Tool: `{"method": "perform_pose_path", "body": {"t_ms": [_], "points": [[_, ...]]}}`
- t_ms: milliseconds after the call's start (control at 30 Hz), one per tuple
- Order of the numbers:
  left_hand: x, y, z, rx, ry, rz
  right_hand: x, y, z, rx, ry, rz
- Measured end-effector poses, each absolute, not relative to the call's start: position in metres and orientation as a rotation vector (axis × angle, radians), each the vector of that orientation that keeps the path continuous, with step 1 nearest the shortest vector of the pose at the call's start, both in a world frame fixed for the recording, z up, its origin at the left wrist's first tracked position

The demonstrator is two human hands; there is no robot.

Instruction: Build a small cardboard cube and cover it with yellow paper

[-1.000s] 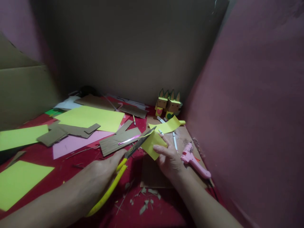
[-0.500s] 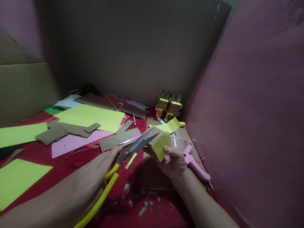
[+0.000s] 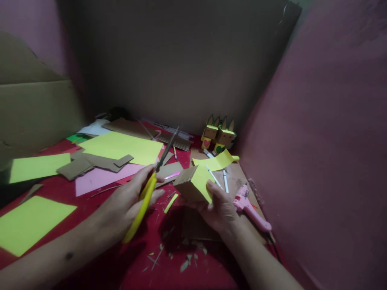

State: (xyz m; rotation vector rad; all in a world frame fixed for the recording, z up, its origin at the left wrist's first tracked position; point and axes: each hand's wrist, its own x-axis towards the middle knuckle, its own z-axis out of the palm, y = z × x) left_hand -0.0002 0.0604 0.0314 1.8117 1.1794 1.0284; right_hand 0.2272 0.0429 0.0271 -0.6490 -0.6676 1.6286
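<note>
My left hand (image 3: 137,197) holds scissors (image 3: 148,189) with yellow handles; their blades look closed and point up and away. In my right hand (image 3: 219,207) is a small cardboard box (image 3: 189,185) with yellow paper (image 3: 202,179) on one face, my thumb pressing on the paper. The scissors are apart from the box. Just behind the box lies a folded yellow paper strip (image 3: 222,160), with white pens (image 3: 225,181) near it. A pink glue gun (image 3: 252,211) lies to the right of my right hand.
Yellow sheets (image 3: 121,148), a pink sheet (image 3: 102,181) and cardboard pieces (image 3: 74,167) cover the left side of the red surface (image 3: 145,257). Two cardboard figures (image 3: 225,139) stand at the back. Paper scraps (image 3: 185,264) lie in front. A pink wall (image 3: 320,161) rises on the right.
The scissors have moved away from the box, swung to point upward, and their blades have closed. The box has turned, showing more of its cardboard side. The view has shifted slightly.
</note>
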Motion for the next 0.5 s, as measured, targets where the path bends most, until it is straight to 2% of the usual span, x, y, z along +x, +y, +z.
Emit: {"method": "perform_pose_path", "body": {"t_ms": [100, 233, 500], "points": [[0.010, 0.080, 0.050, 1.634, 1.061, 1.062, 0.228, 0.043, 0.025, -0.675, -0.695, 1.766], [0.023, 0.089, 0.066, 1.436, 0.991, 0.864, 0.234, 0.045, 0.020, -0.682, -0.701, 1.910], [0.034, 0.087, 0.067, 1.430, 0.853, 0.725, 0.238, 0.048, 0.017, -0.691, -0.691, 2.046]]}}
